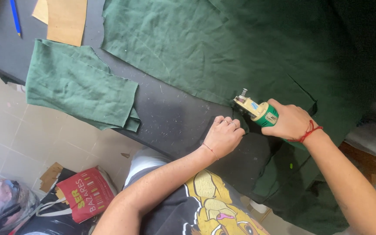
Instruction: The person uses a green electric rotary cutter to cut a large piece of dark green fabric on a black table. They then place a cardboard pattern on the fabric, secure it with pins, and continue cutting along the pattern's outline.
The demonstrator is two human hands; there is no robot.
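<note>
My right hand (290, 123) is closed around the green cutter (257, 111), which seems light. My left hand (223, 135), just beside it, presses with curled fingers the soft green cloth (205, 48) lying on the black table (170, 117)

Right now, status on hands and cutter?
Right hand grips green electric cutter. Left hand presses green fabric flat at the blade. Nothing in the way.
</note>
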